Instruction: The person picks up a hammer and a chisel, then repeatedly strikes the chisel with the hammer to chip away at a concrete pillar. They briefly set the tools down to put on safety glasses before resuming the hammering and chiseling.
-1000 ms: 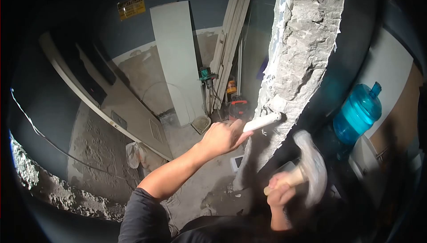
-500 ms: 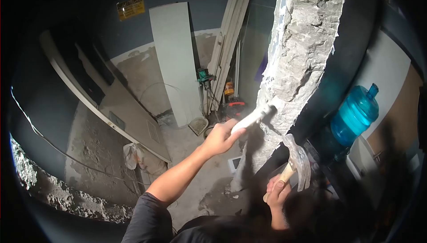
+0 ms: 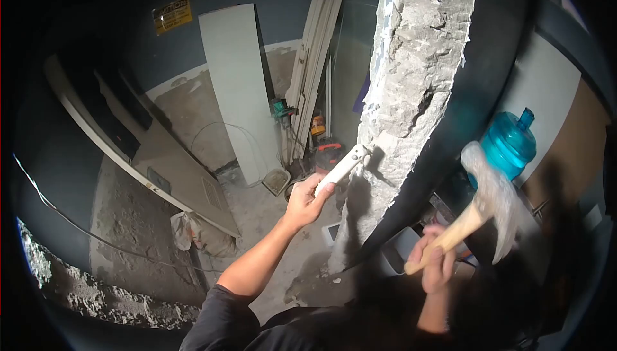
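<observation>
My left hand (image 3: 306, 201) is wrapped round a pale chisel-like tool (image 3: 340, 168), whose far end meets the rough, broken edge of the wall (image 3: 421, 68). What its tip is like is hard to make out. Lower right, my right hand (image 3: 438, 261) grips the wooden handle of a claw hammer (image 3: 491, 200). The hammer head is up and to the right, apart from the wall and the tool, and slightly blurred.
A blue water bottle (image 3: 509, 144) stands at the right behind the hammer. A pale board (image 3: 236, 87) and long strips (image 3: 315, 62) lean on the back wall. A door (image 3: 173, 152) and a bag (image 3: 209, 235) are at the left.
My right hand has swung the hammer up and to the right, away from the wall. The view has shifted slightly, while my left hand still holds the tool against the wall.
</observation>
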Tool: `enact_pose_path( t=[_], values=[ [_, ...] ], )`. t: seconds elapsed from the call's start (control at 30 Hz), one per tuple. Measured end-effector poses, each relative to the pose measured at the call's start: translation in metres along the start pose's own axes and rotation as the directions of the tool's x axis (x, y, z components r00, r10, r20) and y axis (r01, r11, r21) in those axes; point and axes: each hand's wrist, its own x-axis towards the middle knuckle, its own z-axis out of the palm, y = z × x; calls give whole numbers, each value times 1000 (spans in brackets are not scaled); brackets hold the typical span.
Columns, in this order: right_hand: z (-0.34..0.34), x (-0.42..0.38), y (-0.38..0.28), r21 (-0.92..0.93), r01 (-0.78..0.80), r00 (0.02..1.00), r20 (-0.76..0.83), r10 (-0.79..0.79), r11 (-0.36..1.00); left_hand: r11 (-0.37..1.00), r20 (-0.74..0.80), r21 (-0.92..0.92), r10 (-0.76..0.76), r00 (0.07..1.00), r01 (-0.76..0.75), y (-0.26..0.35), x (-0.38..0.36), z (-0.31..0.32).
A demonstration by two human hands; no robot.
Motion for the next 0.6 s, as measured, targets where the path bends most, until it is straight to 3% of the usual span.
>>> enact_pose_path(
  t=[0.03, 0.07, 0.1, 0.23, 0.33, 0.4, 0.6],
  values=[
    [-6, -16, 23, 12, 0, 999, 41, 0, 1000, 1000, 2, 0, 5, 1000, -5, -3, -1, 1],
    [-2, -34, 42, 87, -41, 998, -36, 45, 995, 1000, 1, 2, 9, 1000, -9, -5, -1, 1],
    [5, -50, 57, 170, -77, 989, -113, 97, 982, 995, 4, 60, 75, 997, -75, 2, 0, 0],
    [16, -65, 72, 204, -105, 981, -139, 135, 973, 933, 89, 220, 272, 958, -286, 10, 2, 3],
    [18, -63, 69, 167, -104, 990, -76, 118, 980, 906, 137, 333, 227, 964, -261, 1, 2, 8],
    [18, -62, 72, 150, -65, 994, -79, 77, 987, 872, 82, 398, 276, 958, -285, -4, -1, 12],
    [28, -59, 68, 140, -5, 998, -58, 14, 990, 863, 50, 394, 325, 944, -317, -3, 1, 13]
  ],
)
